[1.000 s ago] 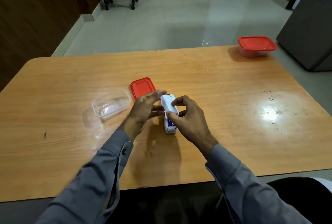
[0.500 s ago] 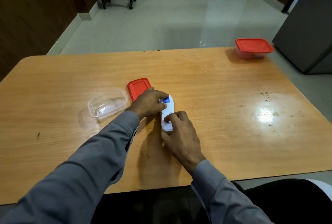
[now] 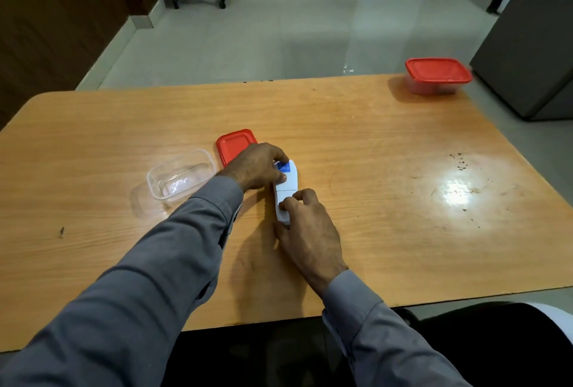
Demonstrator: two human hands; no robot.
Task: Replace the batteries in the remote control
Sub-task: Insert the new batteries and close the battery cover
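Observation:
A white remote control (image 3: 287,188) lies back-side up on the wooden table (image 3: 356,144), with a blue label near its far end. My left hand (image 3: 257,166) grips that far end from the left. My right hand (image 3: 307,231) rests on the near end, its fingertips pressing on the battery cover. The cover looks closed and no batteries are visible.
An empty clear plastic container (image 3: 179,177) stands left of the hands, its red lid (image 3: 235,146) lying flat beside it. A second container with a red lid on (image 3: 437,74) sits at the table's far right corner. A grey cabinet (image 3: 533,45) stands to the right.
The remote was held tilted above the table with its battery bay exposed. Now it lies flat with the cover on, my right fingers pressing on its near end.

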